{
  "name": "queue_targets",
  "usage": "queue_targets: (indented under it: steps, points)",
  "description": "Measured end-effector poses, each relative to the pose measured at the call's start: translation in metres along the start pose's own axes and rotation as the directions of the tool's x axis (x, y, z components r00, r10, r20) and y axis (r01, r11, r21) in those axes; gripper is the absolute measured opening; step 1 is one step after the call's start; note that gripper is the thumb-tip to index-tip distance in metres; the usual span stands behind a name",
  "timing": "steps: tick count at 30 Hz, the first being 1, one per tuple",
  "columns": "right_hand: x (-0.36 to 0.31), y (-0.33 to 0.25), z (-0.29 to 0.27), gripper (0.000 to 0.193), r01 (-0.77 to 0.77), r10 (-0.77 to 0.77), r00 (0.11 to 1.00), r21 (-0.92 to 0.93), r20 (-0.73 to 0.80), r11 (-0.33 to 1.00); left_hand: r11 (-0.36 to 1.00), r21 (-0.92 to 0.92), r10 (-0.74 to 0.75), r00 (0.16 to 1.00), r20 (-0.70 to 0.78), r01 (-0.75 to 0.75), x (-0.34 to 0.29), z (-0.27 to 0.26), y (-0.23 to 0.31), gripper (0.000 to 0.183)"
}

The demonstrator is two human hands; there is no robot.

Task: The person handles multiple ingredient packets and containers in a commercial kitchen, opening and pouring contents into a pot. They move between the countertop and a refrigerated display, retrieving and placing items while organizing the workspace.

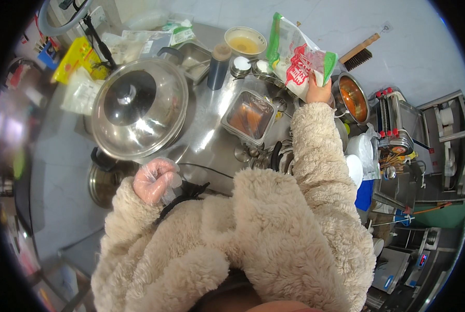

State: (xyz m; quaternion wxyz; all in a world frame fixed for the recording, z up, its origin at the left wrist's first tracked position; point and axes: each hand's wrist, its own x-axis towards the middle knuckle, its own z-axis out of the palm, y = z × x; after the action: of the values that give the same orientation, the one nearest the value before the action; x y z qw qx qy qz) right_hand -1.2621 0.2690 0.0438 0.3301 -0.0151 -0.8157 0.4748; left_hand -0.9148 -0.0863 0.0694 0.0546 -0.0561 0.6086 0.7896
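My right hand (319, 92) grips the lower corner of a white plastic bag (295, 58) with green edges and red print, at the back right of the steel counter. Below the bag sit small steel pots of white powder (241, 64). Beside the right hand stands a steel pot (353, 98) with reddish-brown contents. My left hand (156, 180), in a clear plastic glove, is curled into a loose fist close to my body, and nothing shows in it. Just beyond it stands a large steel pan with a domed glass lid (162, 125).
A clear tub of brown food (249, 118) stands mid-counter. A dark cylindrical container (219, 70) and a bowl of yellowish liquid (245, 41) are at the back. A brush (358, 53) lies at the far right. A ring-shaped lamp arm (66, 30) hangs at the far left.
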Motion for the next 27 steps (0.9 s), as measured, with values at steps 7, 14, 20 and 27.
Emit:
queue_targets:
  steps: [7, 14, 20, 27]
  points:
    - [0.003, -0.001, 0.004, 0.033, -0.011, 0.011, 1.000, -0.009, 0.013, 1.000, 1.000, -0.021, -0.013, 1.000, -0.009, 0.012, 0.003, 0.003, 0.002, 0.015]
    - [0.005, 0.003, 0.004, 0.033, -0.035, 0.034, 0.999, 0.031, 0.028, 0.999, 1.000, -0.004, -0.013, 1.000, -0.020, 0.013, 0.003, 0.002, 0.001, 0.015]
    - [0.001, 0.001, 0.002, 0.034, -0.016, 0.016, 1.000, 0.055, -0.005, 0.998, 0.998, 0.057, -0.022, 0.999, -0.048, 0.025, 0.002, 0.002, 0.001, 0.016]
    - [-0.008, 0.004, -0.003, 0.037, -0.075, 0.077, 0.996, 0.068, -0.039, 0.995, 0.995, 0.091, -0.040, 0.998, -0.056, 0.045, 0.000, 0.004, 0.005, 0.016]
